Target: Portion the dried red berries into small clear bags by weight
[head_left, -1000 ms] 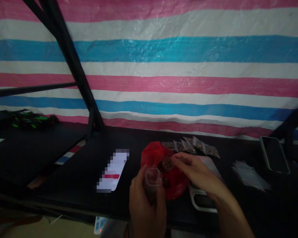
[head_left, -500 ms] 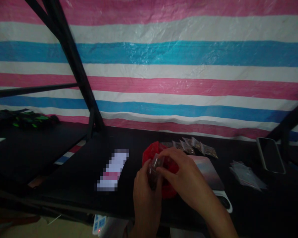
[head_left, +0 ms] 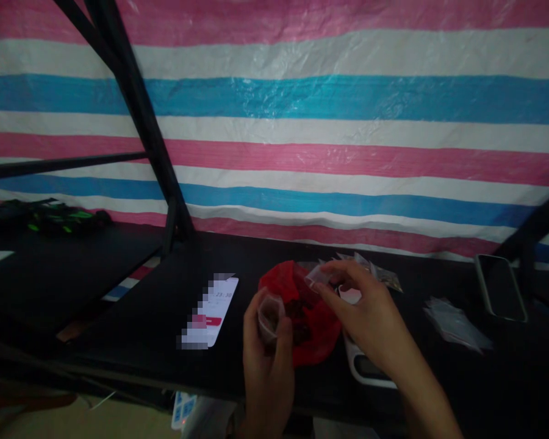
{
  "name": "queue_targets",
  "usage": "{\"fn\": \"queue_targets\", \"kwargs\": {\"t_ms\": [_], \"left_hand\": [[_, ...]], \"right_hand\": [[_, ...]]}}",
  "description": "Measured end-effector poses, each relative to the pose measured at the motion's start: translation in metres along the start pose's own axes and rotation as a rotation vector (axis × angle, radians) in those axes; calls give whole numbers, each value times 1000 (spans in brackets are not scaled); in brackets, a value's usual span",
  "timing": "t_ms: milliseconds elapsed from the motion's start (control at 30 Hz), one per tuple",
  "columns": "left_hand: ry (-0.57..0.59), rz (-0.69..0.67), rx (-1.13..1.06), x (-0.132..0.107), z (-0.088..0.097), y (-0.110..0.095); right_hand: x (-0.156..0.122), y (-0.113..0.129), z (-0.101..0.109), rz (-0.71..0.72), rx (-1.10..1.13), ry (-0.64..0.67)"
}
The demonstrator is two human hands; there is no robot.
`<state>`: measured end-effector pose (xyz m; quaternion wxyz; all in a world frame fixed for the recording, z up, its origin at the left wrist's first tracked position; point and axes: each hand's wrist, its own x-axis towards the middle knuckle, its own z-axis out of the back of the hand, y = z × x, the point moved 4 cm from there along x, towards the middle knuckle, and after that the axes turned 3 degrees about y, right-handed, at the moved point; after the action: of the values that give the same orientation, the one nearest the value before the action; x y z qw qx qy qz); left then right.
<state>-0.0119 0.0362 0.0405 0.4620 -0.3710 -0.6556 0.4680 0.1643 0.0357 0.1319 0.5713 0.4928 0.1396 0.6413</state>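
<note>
My left hand (head_left: 268, 360) is closed round a small clear plastic bag (head_left: 269, 317) with dark bits inside, held upright just left of a red plastic bag (head_left: 318, 332). My right hand (head_left: 370, 314) pinches a small clear cap-like container (head_left: 318, 276) between thumb and fingers, above the red bag's far edge. The red bag lies open on the black table (head_left: 165, 317) with dark contents showing. A white scale (head_left: 366, 366) sits partly under my right wrist.
Several small filled packets (head_left: 387, 277) lie behind my right hand. A stack of empty clear bags (head_left: 457, 323) and a phone (head_left: 501, 286) lie at the right. A lit phone (head_left: 210, 314) lies at the left. Black frame bars (head_left: 137, 116) rise at the left before a striped tarp.
My hands have drawn apart: the right hand lifted off the small bag and moved right and up with the clear container; the left hand lowered slightly, still holding the bag.
</note>
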Motion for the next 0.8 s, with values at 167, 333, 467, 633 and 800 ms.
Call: {"fn": "queue_targets", "kwargs": {"t_ms": [167, 333, 467, 633, 800], "left_hand": [[-128, -21, 67, -6, 14, -5], [-41, 112, 222, -33, 17, 15], [17, 230, 181, -45, 14, 27], [-66, 276, 137, -51, 6, 11], [-75, 336, 104, -47, 10, 15]], "right_hand": [[-7, -22, -21, -91, -218, 300], [-7, -28, -52, -124, -546, 331], [-4, -27, -52, -162, -497, 300], [-9, -17, -37, -183, -319, 420], [-15, -17, -46, -210, -536, 494]]}}
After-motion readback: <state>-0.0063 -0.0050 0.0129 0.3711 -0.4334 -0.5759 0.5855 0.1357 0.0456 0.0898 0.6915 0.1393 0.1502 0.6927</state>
